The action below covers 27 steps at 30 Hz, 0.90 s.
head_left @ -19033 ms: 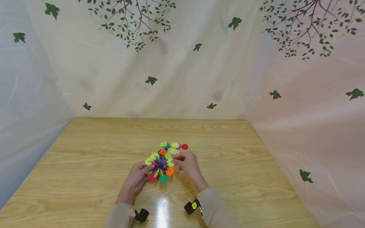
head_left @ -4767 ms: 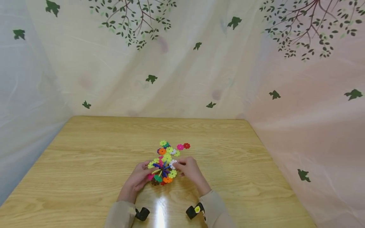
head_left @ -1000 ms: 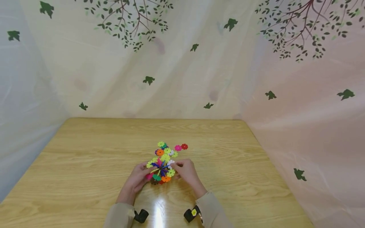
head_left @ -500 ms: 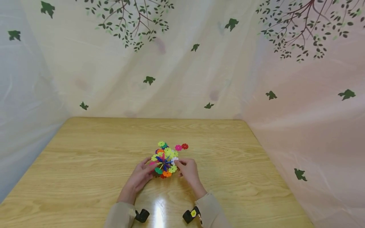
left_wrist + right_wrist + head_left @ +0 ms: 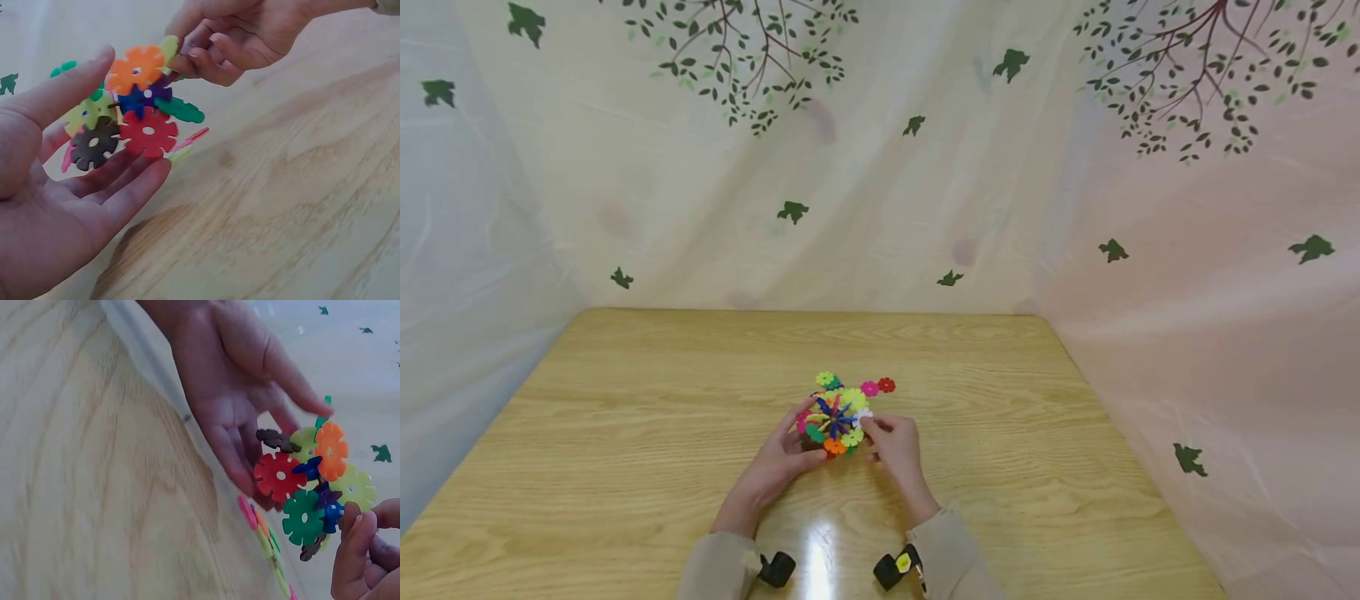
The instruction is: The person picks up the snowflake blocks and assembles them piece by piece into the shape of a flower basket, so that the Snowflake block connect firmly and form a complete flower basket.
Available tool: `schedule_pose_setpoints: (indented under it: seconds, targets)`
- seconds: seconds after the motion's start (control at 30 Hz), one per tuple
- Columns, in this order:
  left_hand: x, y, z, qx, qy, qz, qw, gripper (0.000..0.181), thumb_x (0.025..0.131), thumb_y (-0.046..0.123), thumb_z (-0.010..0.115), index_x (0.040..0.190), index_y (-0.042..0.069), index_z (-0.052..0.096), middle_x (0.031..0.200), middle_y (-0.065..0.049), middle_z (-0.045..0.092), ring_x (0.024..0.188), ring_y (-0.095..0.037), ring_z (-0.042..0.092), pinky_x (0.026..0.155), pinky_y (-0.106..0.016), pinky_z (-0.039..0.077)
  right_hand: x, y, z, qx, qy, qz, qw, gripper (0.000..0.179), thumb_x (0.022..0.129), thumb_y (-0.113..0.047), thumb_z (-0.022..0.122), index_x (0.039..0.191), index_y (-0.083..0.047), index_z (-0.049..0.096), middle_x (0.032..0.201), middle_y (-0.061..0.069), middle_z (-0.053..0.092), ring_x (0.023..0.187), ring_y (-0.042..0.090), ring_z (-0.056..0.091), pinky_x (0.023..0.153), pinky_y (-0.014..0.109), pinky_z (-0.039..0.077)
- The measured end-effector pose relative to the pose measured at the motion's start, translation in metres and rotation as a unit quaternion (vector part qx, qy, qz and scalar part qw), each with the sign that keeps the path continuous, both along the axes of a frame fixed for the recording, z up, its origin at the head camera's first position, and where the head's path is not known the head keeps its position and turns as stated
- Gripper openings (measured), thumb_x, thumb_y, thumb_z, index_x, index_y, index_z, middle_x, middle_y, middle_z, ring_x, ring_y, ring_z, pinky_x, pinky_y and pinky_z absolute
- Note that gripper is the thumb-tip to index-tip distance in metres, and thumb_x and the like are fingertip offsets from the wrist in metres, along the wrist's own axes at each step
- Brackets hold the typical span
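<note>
Presently, the left hand [image 5: 775,468] holds the flower-disc cluster [image 5: 834,420] above the table [image 5: 625,417], with thumb and fingers around it. The right hand [image 5: 898,448] pinches 1 white disc [image 5: 863,415] at its edge. Beyond lie 1 pink disc [image 5: 869,388] and 1 red disc [image 5: 887,385].

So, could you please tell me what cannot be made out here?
Head view: part of the white disc, covered by the right hand.
Head view: loose discs, some partly covered by the cluster.
Left wrist view: left hand, cut off by the left edge.
Right wrist view: right hand, cut off by the right edge.
</note>
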<state>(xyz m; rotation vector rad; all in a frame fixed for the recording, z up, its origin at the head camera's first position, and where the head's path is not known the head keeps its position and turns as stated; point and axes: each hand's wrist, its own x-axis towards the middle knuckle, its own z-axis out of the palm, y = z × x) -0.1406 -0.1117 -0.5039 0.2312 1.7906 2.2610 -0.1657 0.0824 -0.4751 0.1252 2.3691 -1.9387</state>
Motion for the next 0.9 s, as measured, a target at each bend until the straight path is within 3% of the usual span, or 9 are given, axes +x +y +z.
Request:
schedule_pose_setpoints:
  seconds: [0.17,0.3,0.43,0.57,0.67,0.8,0.9]
  targets:
    - [0.000,0.002,0.001,-0.028,-0.001,0.023,0.9994,0.093,0.082,-0.005,0.071,0.155,0.019,0.017,0.155,-0.028,0.024,0.131,-0.038,0.045,0.093,-0.022,0.052,0.010,-0.010,0.004,-0.020,-0.014,0.020,0.9995,0.024,0.089,-0.015,0.066,0.096,0.007,0.071,0.075,0.012,0.070,0.064,0.009,0.060,0.045,0.017,0.051]
    - [0.001,-0.001,0.002,-0.032,-0.007,0.022,0.9992,0.093,0.082,-0.002,0.072,0.155,0.022,0.019,0.158,-0.020,0.021,0.138,-0.037,0.037,0.097,-0.020,0.050,0.015,-0.013,0.005,-0.025,-0.025,0.036,0.9987,0.024,0.091,-0.017,0.065,0.094,0.006,0.070,0.081,0.016,0.072,0.067,0.009,0.062,0.045,0.016,0.049]
    - [0.002,-0.006,0.003,-0.019,-0.004,0.013,0.9997,0.088,0.084,0.001,0.071,0.154,0.023,0.021,0.158,-0.016,0.022,0.137,-0.029,0.040,0.098,-0.019,0.050,0.017,-0.014,0.005,-0.031,-0.036,0.047,0.9978,0.025,0.092,-0.018,0.063,0.093,0.007,0.069,0.084,0.020,0.072,0.067,0.008,0.062,0.044,0.016,0.047]
    - [0.002,-0.008,0.003,0.007,0.005,0.011,0.9999,0.084,0.086,0.001,0.069,0.154,0.016,0.022,0.155,-0.020,0.026,0.124,-0.014,0.051,0.094,-0.021,0.053,0.021,-0.015,0.007,-0.038,-0.032,0.060,0.9969,0.027,0.093,-0.018,0.063,0.093,0.009,0.068,0.084,0.023,0.071,0.064,0.007,0.059,0.043,0.016,0.045]
    - [0.003,-0.010,0.003,0.036,0.013,0.007,0.9992,0.081,0.087,-0.002,0.066,0.153,0.011,0.021,0.152,-0.023,0.028,0.117,-0.009,0.056,0.092,-0.024,0.054,0.022,-0.014,0.009,-0.035,-0.027,0.072,0.9964,0.036,0.094,-0.027,0.062,0.092,0.008,0.069,0.081,0.018,0.072,0.064,0.007,0.059,0.043,0.016,0.045]
    - [0.003,-0.015,0.003,0.062,0.018,0.000,0.9979,0.080,0.089,-0.005,0.062,0.153,0.008,0.017,0.152,-0.026,0.025,0.117,-0.008,0.057,0.096,-0.026,0.053,0.011,-0.008,0.011,-0.018,-0.022,0.061,0.9977,0.048,0.097,-0.039,0.055,0.091,0.006,0.070,0.071,0.006,0.069,0.060,0.007,0.057,0.044,0.016,0.043]
    - [0.004,-0.020,0.004,0.077,0.019,-0.003,0.9968,0.082,0.088,-0.005,0.061,0.154,0.008,0.014,0.154,-0.025,0.022,0.117,-0.008,0.058,0.097,-0.027,0.053,-0.007,0.000,0.008,0.052,0.010,0.046,0.9975,0.038,0.097,-0.030,0.056,0.092,0.004,0.071,0.071,0.005,0.068,0.056,0.007,0.053,0.044,0.016,0.041]
